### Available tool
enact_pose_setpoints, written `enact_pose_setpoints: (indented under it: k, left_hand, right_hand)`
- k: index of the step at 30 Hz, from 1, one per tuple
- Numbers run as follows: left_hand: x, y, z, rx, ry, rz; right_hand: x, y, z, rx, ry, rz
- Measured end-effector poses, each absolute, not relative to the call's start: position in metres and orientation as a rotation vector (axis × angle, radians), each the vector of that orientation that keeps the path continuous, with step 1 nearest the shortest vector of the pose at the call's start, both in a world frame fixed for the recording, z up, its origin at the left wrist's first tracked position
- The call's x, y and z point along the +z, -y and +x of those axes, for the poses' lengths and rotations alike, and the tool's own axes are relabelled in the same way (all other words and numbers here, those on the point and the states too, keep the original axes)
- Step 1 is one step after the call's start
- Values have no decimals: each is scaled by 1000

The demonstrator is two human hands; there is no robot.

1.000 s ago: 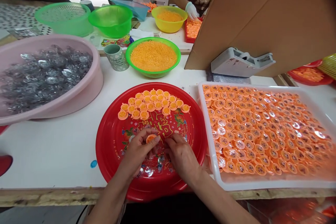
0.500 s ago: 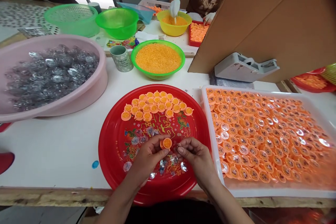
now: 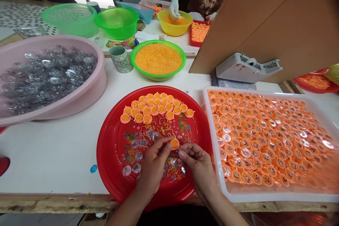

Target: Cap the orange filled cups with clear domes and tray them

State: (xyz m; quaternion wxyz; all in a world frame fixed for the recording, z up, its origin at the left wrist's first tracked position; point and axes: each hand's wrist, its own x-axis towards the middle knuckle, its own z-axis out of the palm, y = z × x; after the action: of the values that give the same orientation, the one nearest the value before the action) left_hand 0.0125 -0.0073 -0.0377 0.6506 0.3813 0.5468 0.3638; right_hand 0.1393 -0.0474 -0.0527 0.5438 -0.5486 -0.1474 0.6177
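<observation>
"Where's the cup?"

"One orange cup point(image 3: 174, 144) sits pinched in the left hand's point(image 3: 155, 164) fingertips, over the middle of the red plate point(image 3: 102, 155). The right hand's point(image 3: 197, 169) fingers point(image 3: 182, 154) are pressed together just beside it. I can't tell whether they hold anything."

"Why work over the plate?"

"It lies directly in front of the person, so both hands reach it easily. About thirty cups point(image 3: 153, 107) form a cluster on its far side, and roughly ten clear domes point(image 3: 127, 170) lie loose on its near side."

"And around it?"

"On the left of the bench point(image 3: 53, 155), a pink basin point(image 3: 102, 77) holds a heap of domes, too many to count, within easy reach. On the right, one white tray point(image 3: 209, 113) holds hundreds of cups, many topped with domes."

"Anything farther off?"

"A green bowl point(image 3: 159, 41) of orange grains sits beyond the plate. At the far end, a co-worker's gloved hand point(image 3: 174, 8) is in a yellow bowl point(image 3: 172, 31)."
</observation>
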Motion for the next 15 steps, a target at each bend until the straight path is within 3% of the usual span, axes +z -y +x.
enact_pose_setpoints:
  k: [9,15]
  left_hand:
    - [-41,12,13,853,-1257,1099]
    - [-43,11,12,866,-1173,1070]
  right_hand:
    - [-61,51,143,1312,571,-1520]
    - [-56,56,146,897,1034,-1702]
